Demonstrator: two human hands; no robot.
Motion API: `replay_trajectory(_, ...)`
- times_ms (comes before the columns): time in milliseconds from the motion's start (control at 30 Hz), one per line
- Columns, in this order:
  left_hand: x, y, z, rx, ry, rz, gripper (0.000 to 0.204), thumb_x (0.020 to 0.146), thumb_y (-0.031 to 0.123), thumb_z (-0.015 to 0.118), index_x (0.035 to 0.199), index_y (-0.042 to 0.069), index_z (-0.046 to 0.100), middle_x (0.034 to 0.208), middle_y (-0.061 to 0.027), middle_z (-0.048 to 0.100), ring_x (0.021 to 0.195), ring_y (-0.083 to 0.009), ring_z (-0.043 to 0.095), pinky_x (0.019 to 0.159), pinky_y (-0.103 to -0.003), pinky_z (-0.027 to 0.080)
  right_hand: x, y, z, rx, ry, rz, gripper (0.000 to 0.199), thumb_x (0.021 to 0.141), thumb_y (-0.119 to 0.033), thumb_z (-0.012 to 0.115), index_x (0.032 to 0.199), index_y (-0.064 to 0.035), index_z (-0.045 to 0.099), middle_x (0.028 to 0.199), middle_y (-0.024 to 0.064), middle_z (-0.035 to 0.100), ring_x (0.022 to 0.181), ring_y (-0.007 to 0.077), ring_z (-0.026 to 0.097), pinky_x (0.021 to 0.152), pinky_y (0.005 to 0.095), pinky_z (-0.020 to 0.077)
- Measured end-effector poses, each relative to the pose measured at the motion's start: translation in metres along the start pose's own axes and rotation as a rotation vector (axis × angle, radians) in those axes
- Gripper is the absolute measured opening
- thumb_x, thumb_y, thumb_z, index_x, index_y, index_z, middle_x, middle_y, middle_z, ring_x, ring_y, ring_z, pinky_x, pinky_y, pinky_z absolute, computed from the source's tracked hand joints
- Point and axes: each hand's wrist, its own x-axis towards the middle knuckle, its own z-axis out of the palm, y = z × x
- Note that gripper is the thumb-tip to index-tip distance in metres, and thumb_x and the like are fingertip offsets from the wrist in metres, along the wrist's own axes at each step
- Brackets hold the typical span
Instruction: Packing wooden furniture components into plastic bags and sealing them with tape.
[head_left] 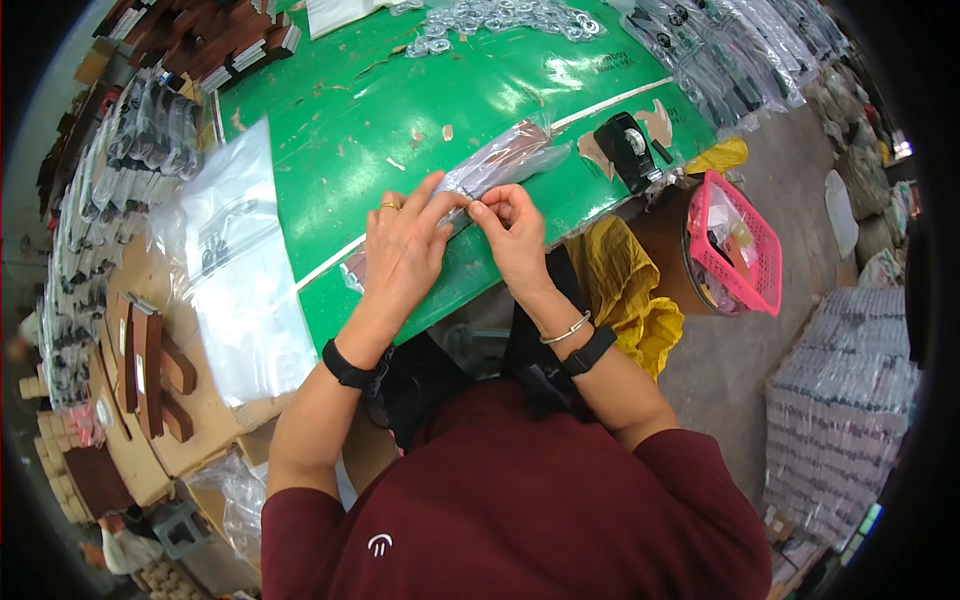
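Observation:
On the green tabletop (340,140) lies a brown wooden-looking piece in a clear plastic bag (510,158), set slantwise in front of me. My left hand (405,245) rests over the bag's near part, its fingers bent and pressing on the plastic. Beside it, my right hand (512,232) pinches the plastic between thumb and forefinger, close to the left fingertips. What exactly lies between the fingertips is too small to make out. The near end of the bag is partly hidden under my left hand.
A black tape dispenser (628,152) stands right of the bag. A pink basket (765,255) and yellow sacking (625,290) sit by the table's right edge. Flat clear bags (250,310) lie left, near brown pieces (148,365). Metal rings (500,18) and wrapped stacks (845,400) surround.

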Motion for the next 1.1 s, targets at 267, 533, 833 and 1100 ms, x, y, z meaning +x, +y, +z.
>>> replay_trajectory(267,0.002,-0.003,-0.004,-0.027,-0.028,-0.005,0.045,0.079,0.004,0.072,0.121,0.017,0.063,0.134,-0.0043,0.063,0.092,-0.0317,0.059,0.083,-0.042,0.045,0.0,0.004,0.006,-0.037,0.045,-0.052,0.017,0.09,-0.007,0.071,0.097,-0.0012,0.057,0.087,0.0028,0.064,0.081,0.0103,0.061,0.074,0.0258,0.05)
replay_trajectory(533,0.004,-0.004,-0.005,-0.085,-0.006,-0.019,0.058,0.079,0.005,0.073,0.134,0.012,0.054,0.118,-0.0041,0.066,0.089,-0.0328,0.058,0.081,-0.043,0.047,0.001,0.007,0.009,-0.147,0.101,-0.173,0.021,0.086,-0.011,0.074,0.095,-0.0015,0.058,0.085,0.0053,0.063,0.077,0.0152,0.062,0.072,0.0308,0.0496)
replay_trajectory(833,0.005,-0.005,-0.005,-0.065,-0.043,-0.076,0.059,0.08,0.006,0.072,0.135,0.014,0.053,0.114,-0.0118,0.065,0.094,-0.0337,0.056,0.084,-0.044,0.046,0.018,-0.008,-0.031,-0.622,-0.07,-0.405,0.027,0.082,-0.014,0.079,0.096,-0.0023,0.06,0.076,0.0017,0.061,0.07,0.0128,0.058,0.07,0.0307,0.0481)
replay_trajectory(1100,-0.001,-0.01,-0.017,-0.064,-0.104,-0.056,0.063,0.079,0.001,0.071,0.137,0.013,0.052,0.115,-0.0138,0.066,0.095,-0.0344,0.056,0.089,-0.045,0.045,0.081,-0.035,-0.111,-0.754,-0.112,-0.67,0.032,0.076,-0.021,0.08,0.103,-0.0078,0.067,0.116,0.013,0.065,0.11,0.0293,0.06,0.093,0.0387,0.0475)
